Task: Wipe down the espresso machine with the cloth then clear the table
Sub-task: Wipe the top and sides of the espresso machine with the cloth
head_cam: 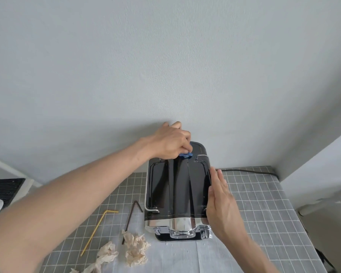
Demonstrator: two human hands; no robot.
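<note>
A black and chrome espresso machine (175, 190) stands on the table against the wall, seen from above. My left hand (170, 141) reaches over its back left corner and is closed on a small blue cloth (186, 155), which presses on the machine's rear top edge. My right hand (221, 205) lies flat with fingers together against the machine's right side. Most of the cloth is hidden under my fingers.
On the grey checked tablecloth (264, 203), left of the machine, lie a yellow bent straw (98, 223), a dark brown bent straw (131, 217) and crumpled beige napkins (135, 249). A black cable (248, 171) runs along the back right. The table's right edge drops off.
</note>
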